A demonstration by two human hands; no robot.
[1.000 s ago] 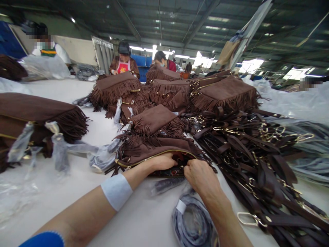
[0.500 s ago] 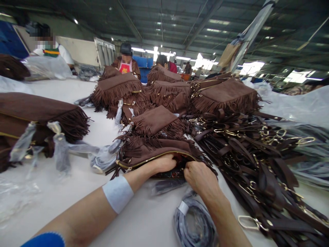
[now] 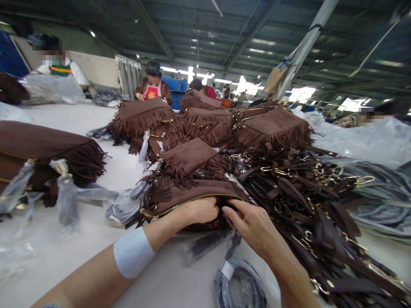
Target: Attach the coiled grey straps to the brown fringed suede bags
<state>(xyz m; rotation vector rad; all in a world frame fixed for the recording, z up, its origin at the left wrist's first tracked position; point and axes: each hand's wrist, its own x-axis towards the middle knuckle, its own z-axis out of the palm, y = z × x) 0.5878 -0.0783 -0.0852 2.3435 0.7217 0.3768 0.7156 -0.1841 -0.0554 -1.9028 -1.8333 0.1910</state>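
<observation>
A brown fringed handbag [image 3: 195,191] lies in front of me with its gold zip parted and a dark patterned lining just showing. My left hand [image 3: 205,210] is in the zip opening, fingers curled inward; whatever they grip is hidden. At the right end of the same opening is my right hand [image 3: 248,216], thumb and forefinger apart, other fingertips partly out of sight in the bag. Below the bag lies a dark wrapped piece [image 3: 208,244] in clear plastic. A coiled strap [image 3: 239,282] in plastic rests nearer me.
More fringed bags [image 3: 272,126] are heaped behind. Dark straps with gold clasps [image 3: 295,188] spread over the right side. Another fringed bag [image 3: 48,143] with plastic-wrapped handles stands left. Plastic sheeting [image 3: 369,137] lies far right. Co-workers [image 3: 152,87] are across the white table [image 3: 96,239].
My right hand has loosened from a closed grip, its thumb and forefinger now apart at the opening. My left hand stays inside the bag. The whole view has shifted slightly.
</observation>
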